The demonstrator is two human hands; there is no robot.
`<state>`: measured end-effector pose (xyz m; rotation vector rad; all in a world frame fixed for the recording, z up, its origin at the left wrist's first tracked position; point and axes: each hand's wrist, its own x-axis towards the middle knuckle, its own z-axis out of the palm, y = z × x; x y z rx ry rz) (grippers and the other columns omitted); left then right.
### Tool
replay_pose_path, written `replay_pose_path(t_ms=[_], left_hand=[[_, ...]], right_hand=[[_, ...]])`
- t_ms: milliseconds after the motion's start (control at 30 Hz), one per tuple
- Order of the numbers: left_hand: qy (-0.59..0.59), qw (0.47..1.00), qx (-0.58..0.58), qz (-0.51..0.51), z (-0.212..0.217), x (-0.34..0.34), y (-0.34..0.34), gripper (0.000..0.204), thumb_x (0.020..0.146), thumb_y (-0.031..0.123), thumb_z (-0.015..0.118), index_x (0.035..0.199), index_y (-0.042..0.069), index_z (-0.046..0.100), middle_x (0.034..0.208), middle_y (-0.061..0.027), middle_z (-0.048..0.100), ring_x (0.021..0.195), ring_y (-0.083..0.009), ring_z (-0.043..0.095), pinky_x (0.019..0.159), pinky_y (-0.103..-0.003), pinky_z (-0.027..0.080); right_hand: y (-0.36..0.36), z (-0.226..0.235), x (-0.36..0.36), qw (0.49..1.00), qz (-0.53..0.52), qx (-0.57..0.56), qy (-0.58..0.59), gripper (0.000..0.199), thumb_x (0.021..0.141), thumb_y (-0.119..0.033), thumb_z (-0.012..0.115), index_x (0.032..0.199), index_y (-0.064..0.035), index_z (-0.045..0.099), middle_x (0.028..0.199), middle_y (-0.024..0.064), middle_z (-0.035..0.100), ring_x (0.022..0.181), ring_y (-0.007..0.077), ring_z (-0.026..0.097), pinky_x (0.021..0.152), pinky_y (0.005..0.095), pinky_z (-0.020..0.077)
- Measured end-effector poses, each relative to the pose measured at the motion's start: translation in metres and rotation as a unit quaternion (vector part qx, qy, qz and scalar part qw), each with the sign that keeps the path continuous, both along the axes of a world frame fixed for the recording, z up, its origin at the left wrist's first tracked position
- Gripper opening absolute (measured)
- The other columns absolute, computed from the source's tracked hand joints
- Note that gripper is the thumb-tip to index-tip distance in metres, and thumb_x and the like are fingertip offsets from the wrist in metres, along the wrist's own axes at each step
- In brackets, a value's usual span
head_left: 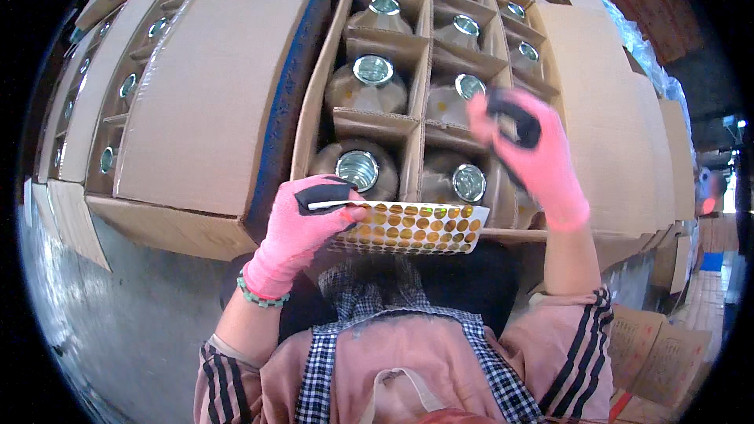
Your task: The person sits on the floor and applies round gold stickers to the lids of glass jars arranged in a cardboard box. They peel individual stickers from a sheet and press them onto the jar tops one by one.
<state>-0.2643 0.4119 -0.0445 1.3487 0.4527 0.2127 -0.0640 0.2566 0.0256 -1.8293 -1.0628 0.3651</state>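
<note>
My left hand, in a pink glove with dark fingertips, pinches the left end of a white sheet of round gold stickers. The sheet lies across the near edge of an open cardboard box. In the box's divided cells stand several round-shouldered glass vessels with shiny, silvery mouths, among them a near-left vessel and a near-right vessel. Over the box's right part is my right hand, gloved alike and blurred. Its fingers are curled close to a vessel mouth; whatever they hold is too smeared to make out.
On the left stands another box with a broad cardboard flap and more vessels in its cells. A flap spreads out on the right. Flattened cardboard lies at lower right, and grey floor shows at lower left.
</note>
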Motion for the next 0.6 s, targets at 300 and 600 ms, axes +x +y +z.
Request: replay_pose_path(t_ms=[300, 600], left_hand=[[0.009, 0.999, 0.007, 0.035, -0.005, 0.001, -0.004, 0.014, 0.065, 0.004, 0.07, 0.077, 0.0, 0.063, 0.072, 0.0004, 0.06, 0.066, -0.005, 0.053, 0.061, -0.018, 0.042], [-0.006, 0.999, 0.0, 0.042, -0.004, 0.001, -0.003, 0.014, 0.065, 0.004, 0.069, 0.077, -0.001, 0.063, 0.073, -0.0002, 0.06, 0.067, -0.0052, 0.053, 0.062, -0.018, 0.042]], right_hand=[[-0.041, -0.006, -0.037, 0.991, 0.035, -0.111, -0.069, 0.018, 0.064, -0.011, 0.071, 0.077, -0.0039, 0.061, 0.072, 0.0096, 0.059, 0.069, 0.026, 0.058, 0.063, 0.0307, 0.0452], [-0.042, -0.013, -0.039, 0.974, 0.062, -0.05, -0.214, 0.013, 0.066, -0.003, 0.067, 0.074, -0.0039, 0.058, 0.074, 0.0086, 0.059, 0.074, 0.0268, 0.057, 0.069, 0.0329, 0.0452]])
